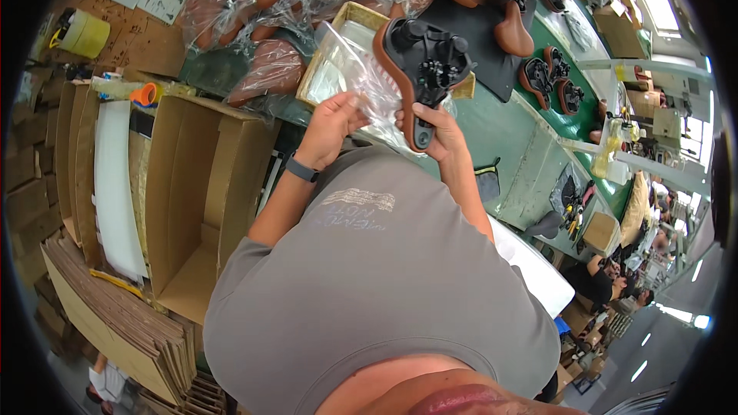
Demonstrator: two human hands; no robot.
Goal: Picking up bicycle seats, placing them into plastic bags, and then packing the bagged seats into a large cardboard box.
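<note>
A brown bicycle saddle [390,65] is held up in front of me with its black underside and springs facing me. My right hand [443,132] grips it by the narrow nose, the thumb lying on the underside. To its left, my left hand [332,129] pinches the edge of a clear plastic bag [369,88], which hangs against the saddle's side. The saddle does not look enclosed by the bag. Behind both hands stands a shallow yellowish box [314,80] with more clear bags inside.
Plastic-wrapped brown saddles [269,69] are piled on the green table [507,138] at the far left. Unwrapped saddles [513,30] lie at the far right. An open cardboard carton [192,184] stands at my left, above stacked flat cardboard [115,315]. Other people work at the right.
</note>
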